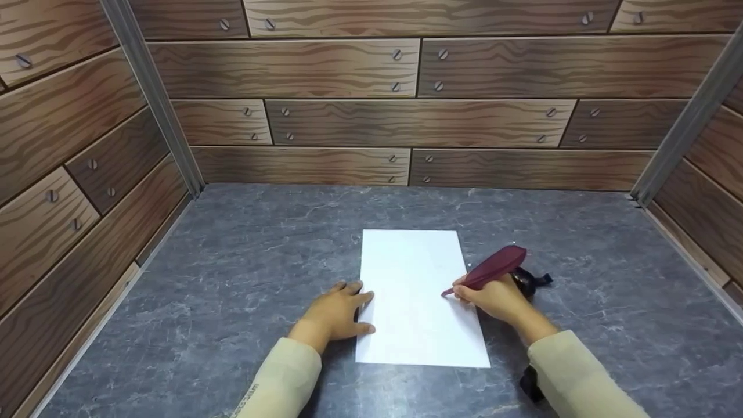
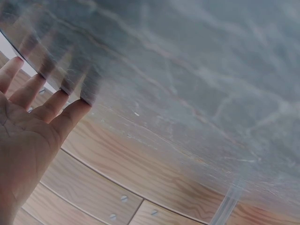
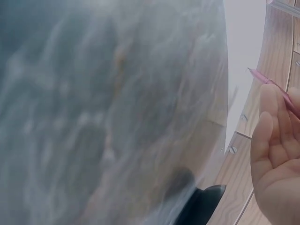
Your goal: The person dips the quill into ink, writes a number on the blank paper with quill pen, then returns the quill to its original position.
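A: Where is the paper?

B: The paper (image 1: 419,296) lies flat on the grey table (image 1: 244,255), about the middle, its long side running away from the person.

A: And the left hand?

B: The left hand (image 1: 339,310) rests palm down on the table at the paper's left edge, fingers (image 2: 44,101) straight and spread, their tips touching the sheet. It grips nothing.

A: The right hand?

B: The right hand (image 1: 493,297) pinches a dark red quill (image 1: 490,270). The feather end slants up and to the right; the tip points down-left, over the right half of the paper. From the head view I cannot tell whether the tip touches the sheet.

A: Anything else near it?

B: A small black pot (image 1: 525,280) stands on the table just behind the right hand, right of the paper. Wood-patterned walls (image 1: 371,122) close in the table on three sides.
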